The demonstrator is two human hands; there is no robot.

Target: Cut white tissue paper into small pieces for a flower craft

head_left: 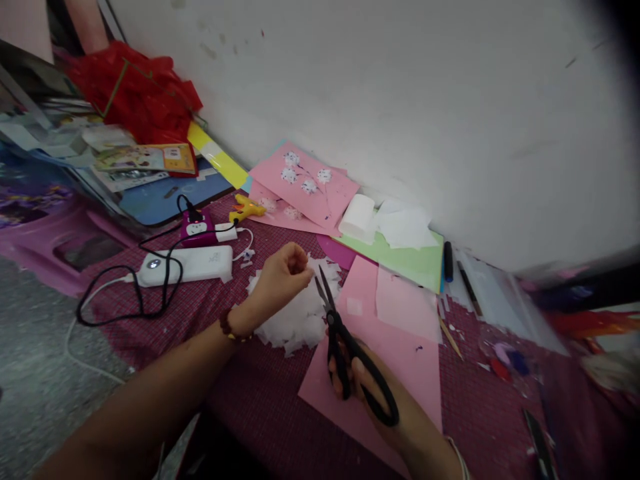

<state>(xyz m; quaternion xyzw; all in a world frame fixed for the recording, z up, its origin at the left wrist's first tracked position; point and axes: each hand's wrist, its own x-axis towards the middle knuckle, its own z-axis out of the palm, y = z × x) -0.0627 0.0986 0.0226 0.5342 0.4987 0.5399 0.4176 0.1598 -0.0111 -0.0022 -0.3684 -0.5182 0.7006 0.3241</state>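
Observation:
My left hand (281, 279) is held over a heap of cut white paper pieces (295, 321). Its thumb and fingertips are pinched together; whatever lies between them is too small to make out. In my right hand (393, 387) is a pair of black scissors (332, 319), fingers through the handles. The blades are slightly apart and point up towards the left fingertips. Beneath the scissors lies a pink paper sheet (415, 373), with a small pale square (355, 307) and a thin white sheet (405, 303) on it.
Pink cards with white blossoms (305, 183) lean by the wall, near a white tissue roll (358, 217) and green paper (410, 263). A yellow glue gun (246, 209), a purple adapter (197, 228) and a white power bank (185, 265) with cables lie left. A black marker (449, 261) is right.

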